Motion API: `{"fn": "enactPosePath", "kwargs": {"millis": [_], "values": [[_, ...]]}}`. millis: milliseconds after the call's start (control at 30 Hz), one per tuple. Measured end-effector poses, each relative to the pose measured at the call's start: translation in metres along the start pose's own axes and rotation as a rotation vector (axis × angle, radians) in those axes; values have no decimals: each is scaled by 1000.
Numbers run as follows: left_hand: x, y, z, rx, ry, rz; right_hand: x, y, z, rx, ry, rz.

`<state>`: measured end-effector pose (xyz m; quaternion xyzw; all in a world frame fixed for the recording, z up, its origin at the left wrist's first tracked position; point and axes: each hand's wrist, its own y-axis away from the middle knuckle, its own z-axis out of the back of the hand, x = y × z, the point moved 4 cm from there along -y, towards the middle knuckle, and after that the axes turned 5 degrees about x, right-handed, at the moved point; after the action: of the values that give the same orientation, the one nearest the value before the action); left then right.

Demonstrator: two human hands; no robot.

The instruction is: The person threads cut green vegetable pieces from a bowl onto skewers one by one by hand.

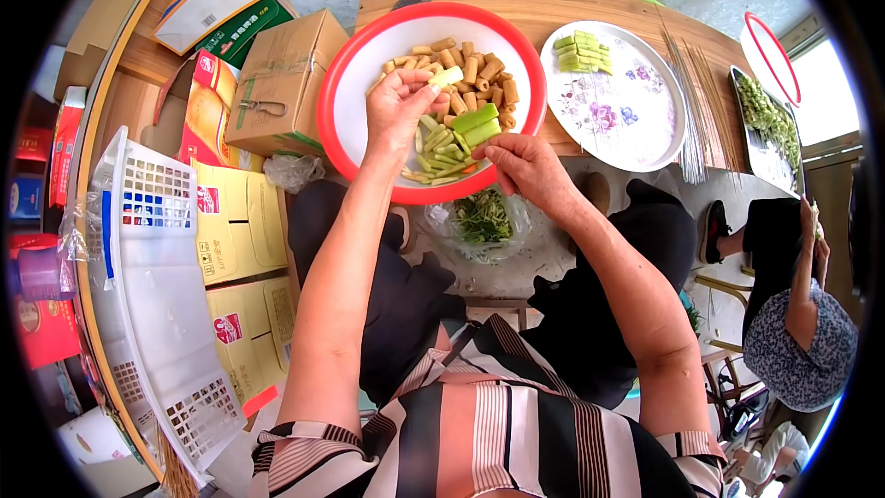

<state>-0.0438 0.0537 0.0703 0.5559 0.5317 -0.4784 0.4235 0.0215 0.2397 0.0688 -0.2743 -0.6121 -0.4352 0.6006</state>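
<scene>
My left hand (398, 112) is over the red-rimmed white basin (339, 120), with thumb and fingers closed on a pale green vegetable piece (448, 77). At the basin's near right rim, my right hand (530, 171) has its fingertips pinched together; what they hold is too small to make out. Just above those fingertips are larger green vegetable pieces (477, 124). Inside the basin, brown tube-shaped pieces (470, 66) fill the far right side. Thin green vegetable sticks (442, 155) lie nearer to me.
Right of the basin, a floral white tray (590, 138) carries stacked green pieces (583, 53). Thin skewers (696, 92) lie beyond it, beside a tray of greens (767, 120). Below hangs a plastic bag of leaves (481, 221). Cartons (286, 83) and a white crate (166, 286) stand left. Another person (800, 332) sits right.
</scene>
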Motion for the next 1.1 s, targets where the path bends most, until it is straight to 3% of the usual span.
{"fn": "enactPosePath", "kwargs": {"millis": [500,1100], "values": [[2,6,-16,51,32,-27,-4,-10,1,-28,-99,38],[2,3,-10,-196,-27,-128,-4,-6,-9,-34,-153,16]]}}
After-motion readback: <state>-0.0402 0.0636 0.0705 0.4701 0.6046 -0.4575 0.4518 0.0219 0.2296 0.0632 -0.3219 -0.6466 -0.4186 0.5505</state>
